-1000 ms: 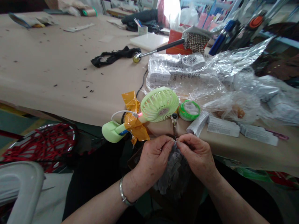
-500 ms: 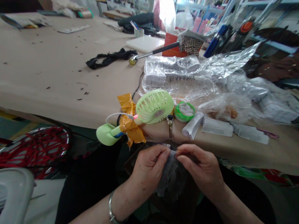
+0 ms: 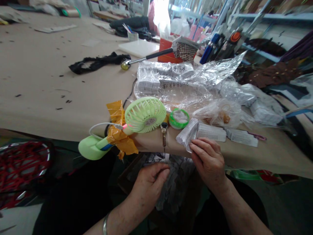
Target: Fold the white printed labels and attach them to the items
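Observation:
My left hand [image 3: 153,181] is closed in a pinch, and a small white label [image 3: 167,157] stands up from its fingertips. Just above that label, a slim metal rod with a needle-like tip [image 3: 164,137] points down over the table edge. My right hand [image 3: 209,161] has its fingers and thumb on the near edge of a leaning stack of paper labels [image 3: 187,132]; how many it grips is hidden. Flat printed labels [image 3: 211,132] lie beside the stack. Below my hands, a heap of grey-white strips [image 3: 171,192] hangs or lies in a dark container.
A green handheld fan [image 3: 145,115] is fixed to the table edge with orange tape [image 3: 122,140]. Near it sit a green round tub [image 3: 179,118] and clear plastic bags [image 3: 186,93] with label bundles. A roller-ended tool [image 3: 149,56] and black cloth [image 3: 97,62] lie farther back.
My right hand has left the spot beside my left fingertips and reached forward onto the stack of labels. My left hand stays low, below the rod's tip. The view has turned slightly right.

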`<state>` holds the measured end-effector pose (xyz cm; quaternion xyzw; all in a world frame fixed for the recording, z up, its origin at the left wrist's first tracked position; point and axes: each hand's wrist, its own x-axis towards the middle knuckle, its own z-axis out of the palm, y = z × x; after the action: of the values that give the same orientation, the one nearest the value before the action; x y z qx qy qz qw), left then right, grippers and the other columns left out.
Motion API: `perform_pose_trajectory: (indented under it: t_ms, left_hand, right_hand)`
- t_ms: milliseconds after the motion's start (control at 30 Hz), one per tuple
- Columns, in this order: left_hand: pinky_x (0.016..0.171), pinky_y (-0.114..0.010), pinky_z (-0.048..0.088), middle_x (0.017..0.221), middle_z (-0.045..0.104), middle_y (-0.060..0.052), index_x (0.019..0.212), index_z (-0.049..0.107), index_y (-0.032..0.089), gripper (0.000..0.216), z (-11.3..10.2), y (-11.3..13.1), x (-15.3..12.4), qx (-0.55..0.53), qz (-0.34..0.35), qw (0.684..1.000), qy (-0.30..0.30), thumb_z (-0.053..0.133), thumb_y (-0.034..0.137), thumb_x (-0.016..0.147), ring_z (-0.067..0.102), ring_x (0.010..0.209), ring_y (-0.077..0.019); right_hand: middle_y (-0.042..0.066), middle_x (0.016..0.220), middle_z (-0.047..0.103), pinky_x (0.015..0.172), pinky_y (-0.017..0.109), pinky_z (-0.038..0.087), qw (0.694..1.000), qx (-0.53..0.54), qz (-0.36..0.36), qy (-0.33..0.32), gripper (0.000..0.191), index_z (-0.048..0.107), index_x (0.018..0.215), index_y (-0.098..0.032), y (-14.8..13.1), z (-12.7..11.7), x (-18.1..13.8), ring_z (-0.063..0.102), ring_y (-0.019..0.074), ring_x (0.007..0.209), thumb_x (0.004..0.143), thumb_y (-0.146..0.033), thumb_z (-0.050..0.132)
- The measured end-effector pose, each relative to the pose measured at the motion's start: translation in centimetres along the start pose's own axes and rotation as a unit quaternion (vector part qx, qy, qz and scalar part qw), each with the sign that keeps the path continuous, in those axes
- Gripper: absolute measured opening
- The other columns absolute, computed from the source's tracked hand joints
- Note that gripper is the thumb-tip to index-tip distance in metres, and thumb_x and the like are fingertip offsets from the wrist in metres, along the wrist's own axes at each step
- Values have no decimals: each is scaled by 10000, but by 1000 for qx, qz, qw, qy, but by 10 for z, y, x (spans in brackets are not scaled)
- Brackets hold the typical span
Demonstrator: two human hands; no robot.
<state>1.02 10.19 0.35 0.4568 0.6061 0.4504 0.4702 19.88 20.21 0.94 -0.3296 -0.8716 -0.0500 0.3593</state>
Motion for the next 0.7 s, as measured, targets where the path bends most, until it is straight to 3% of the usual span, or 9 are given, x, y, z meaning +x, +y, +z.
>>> perform_pose_trajectory:
  t_ms: [133,267,333,467,567,700]
  left_hand:
    - [669,-249,460,698,665,-21,751,688,164,141,19,19,4,-169,-103,978,-62,584,239,808,596,688,-143]
    - [649,-251,492,801,672,-50,879,667,141,256,37,33,11,-449,-212,860,-120,595,382,829,610,666,-120]
    - [566,-191,459,750,654,-33,829,660,121,217,43,36,15,-496,-225,831,-107,663,335,788,581,599,-86]
    - [520,-167,445,671,638,-16,775,644,107,89,48,39,20,-480,-246,840,-62,690,177,745,573,547,-75]
    - [560,-224,500,677,670,-45,840,634,119,81,48,40,19,-427,-271,861,-58,618,192,810,611,540,-110]
    - [576,-243,517,693,683,-71,875,625,116,109,47,37,16,-378,-286,879,-55,568,205,849,641,571,-134]
  right_hand:
    - [44,972,713,890,435,471,997,74,-5,20,228,672,975,-242,-5,-12,-2,609,231,1005,814,-95,606]
    - [58,949,707,886,442,481,990,135,-42,-15,184,658,941,-209,-28,-30,-8,599,241,1021,815,-99,581]
    - [55,925,708,883,430,483,985,155,-64,-33,172,646,924,-195,-37,-37,-13,602,233,1004,821,-87,559]
    - [74,1000,687,897,433,483,986,141,-66,-54,259,594,1097,-188,-30,-41,-16,585,243,1048,852,-132,533]
    - [148,1167,606,932,488,457,998,19,6,-59,442,461,1307,-150,-6,-37,-11,502,301,1163,886,-270,519]
    - [191,1287,533,946,559,402,979,-154,83,-107,562,453,1331,-110,17,-28,-4,430,372,1206,864,-406,554]
